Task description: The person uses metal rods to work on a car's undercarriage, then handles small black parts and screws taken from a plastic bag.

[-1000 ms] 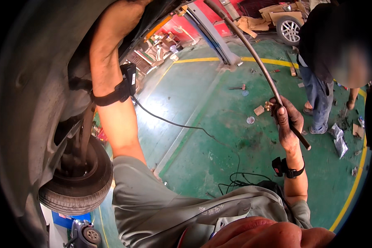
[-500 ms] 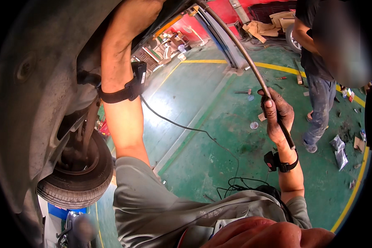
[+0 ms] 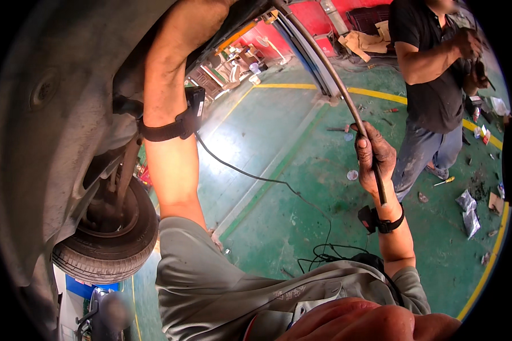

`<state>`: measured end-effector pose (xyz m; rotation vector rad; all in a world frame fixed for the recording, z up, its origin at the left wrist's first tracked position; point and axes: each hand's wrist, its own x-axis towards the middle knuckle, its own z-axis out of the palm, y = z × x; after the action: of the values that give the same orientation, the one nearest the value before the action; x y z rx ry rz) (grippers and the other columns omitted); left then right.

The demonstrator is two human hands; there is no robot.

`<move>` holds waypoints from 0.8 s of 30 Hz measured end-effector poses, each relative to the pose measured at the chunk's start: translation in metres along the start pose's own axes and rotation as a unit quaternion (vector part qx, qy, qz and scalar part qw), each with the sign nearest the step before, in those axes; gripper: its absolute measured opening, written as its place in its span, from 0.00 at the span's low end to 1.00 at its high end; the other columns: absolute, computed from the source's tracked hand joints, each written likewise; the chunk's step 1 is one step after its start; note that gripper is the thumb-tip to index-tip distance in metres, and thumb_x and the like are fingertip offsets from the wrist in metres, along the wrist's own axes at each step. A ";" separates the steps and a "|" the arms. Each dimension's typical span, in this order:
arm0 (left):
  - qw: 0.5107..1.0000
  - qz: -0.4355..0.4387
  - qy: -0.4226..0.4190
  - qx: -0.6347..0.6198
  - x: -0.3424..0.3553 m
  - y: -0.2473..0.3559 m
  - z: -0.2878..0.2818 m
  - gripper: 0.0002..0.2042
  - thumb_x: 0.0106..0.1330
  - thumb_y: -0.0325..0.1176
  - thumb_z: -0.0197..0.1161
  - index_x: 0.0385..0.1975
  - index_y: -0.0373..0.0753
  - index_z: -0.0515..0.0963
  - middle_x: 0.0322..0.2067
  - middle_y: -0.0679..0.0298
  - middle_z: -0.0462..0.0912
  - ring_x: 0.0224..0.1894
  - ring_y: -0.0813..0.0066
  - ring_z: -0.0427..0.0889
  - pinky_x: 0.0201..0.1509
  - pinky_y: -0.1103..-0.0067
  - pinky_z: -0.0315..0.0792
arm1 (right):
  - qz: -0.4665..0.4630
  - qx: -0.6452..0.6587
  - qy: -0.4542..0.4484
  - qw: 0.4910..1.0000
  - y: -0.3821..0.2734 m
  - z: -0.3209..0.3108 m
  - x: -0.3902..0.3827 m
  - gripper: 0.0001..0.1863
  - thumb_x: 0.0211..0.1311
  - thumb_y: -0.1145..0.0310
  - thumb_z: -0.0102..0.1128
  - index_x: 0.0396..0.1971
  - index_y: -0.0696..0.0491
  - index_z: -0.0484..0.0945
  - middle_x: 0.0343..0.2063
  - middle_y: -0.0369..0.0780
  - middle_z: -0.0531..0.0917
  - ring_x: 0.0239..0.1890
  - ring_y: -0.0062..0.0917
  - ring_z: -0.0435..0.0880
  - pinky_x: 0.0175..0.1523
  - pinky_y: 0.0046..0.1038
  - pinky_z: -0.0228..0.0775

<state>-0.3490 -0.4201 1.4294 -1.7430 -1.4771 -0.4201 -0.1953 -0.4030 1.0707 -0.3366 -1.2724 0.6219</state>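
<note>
My right hand [image 3: 375,156] is closed around the lower part of a long metal bar [image 3: 330,71], its thumb lying along the shaft. The bar slants up and left toward the underside of a raised vehicle, and its short lower end sticks out below my palm. Dark grime covers my fingers. My left arm [image 3: 173,165] reaches straight up beside the vehicle's underbody [image 3: 45,142]. Beyond the top edge of the picture, my left hand is out of sight, so what it touches is hidden. The bar's upper end is also hidden there.
A wheel with its tyre [image 3: 105,261] hangs at the lower left. To the right stands a co-worker [image 3: 432,96], both hands raised around a dark object. A thin cable [image 3: 250,175] runs from my left wrist strap. On the floor lie a yellow-handled screwdriver [image 3: 445,181] and silver plastic bags [image 3: 469,213].
My right hand and the bar's lower end have shifted slightly left. The co-worker has moved left and now stands with both hands raised. My left arm has barely moved.
</note>
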 end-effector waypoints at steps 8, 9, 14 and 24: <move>0.980 0.182 0.056 0.052 0.001 -0.026 0.011 0.20 0.71 0.47 0.57 0.46 0.35 0.80 0.42 0.46 0.84 0.48 0.53 0.82 0.52 0.71 0.73 | -0.062 -0.046 0.005 0.997 -0.005 0.006 0.009 0.15 0.69 0.66 0.57 0.46 0.63 0.77 0.30 0.45 0.81 0.28 0.32 0.78 0.40 0.29 0.73; 0.974 0.191 0.032 0.115 0.003 -0.028 0.010 0.20 0.71 0.47 0.56 0.47 0.35 0.80 0.43 0.46 0.83 0.49 0.54 0.82 0.53 0.72 0.73 | -0.085 -0.064 0.015 0.994 -0.002 0.008 0.011 0.14 0.68 0.68 0.58 0.46 0.63 0.77 0.30 0.45 0.80 0.27 0.33 0.78 0.40 0.29 0.73; 0.984 0.170 0.018 -0.044 0.003 -0.019 0.011 0.17 0.72 0.43 0.56 0.48 0.35 0.80 0.47 0.48 0.82 0.52 0.56 0.80 0.56 0.72 0.71 | -0.201 -0.157 0.072 0.964 0.020 0.016 0.028 0.15 0.60 0.76 0.62 0.47 0.64 0.78 0.27 0.45 0.80 0.26 0.37 0.75 0.37 0.33 0.71; 0.933 0.212 -0.035 0.290 0.000 -0.018 0.001 0.15 0.70 0.28 0.53 0.53 0.47 0.79 0.37 0.49 0.84 0.36 0.54 0.84 0.41 0.69 0.79 | 0.335 0.678 -0.082 0.649 0.021 0.023 0.021 0.16 0.70 0.59 0.54 0.37 0.59 0.78 0.12 0.24 0.60 0.16 0.12 0.55 0.30 0.19 0.54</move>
<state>-0.3659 -0.4194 1.4347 -1.5301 -1.0726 0.2867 -0.2188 -0.3759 1.0821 0.5826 -0.4816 2.0842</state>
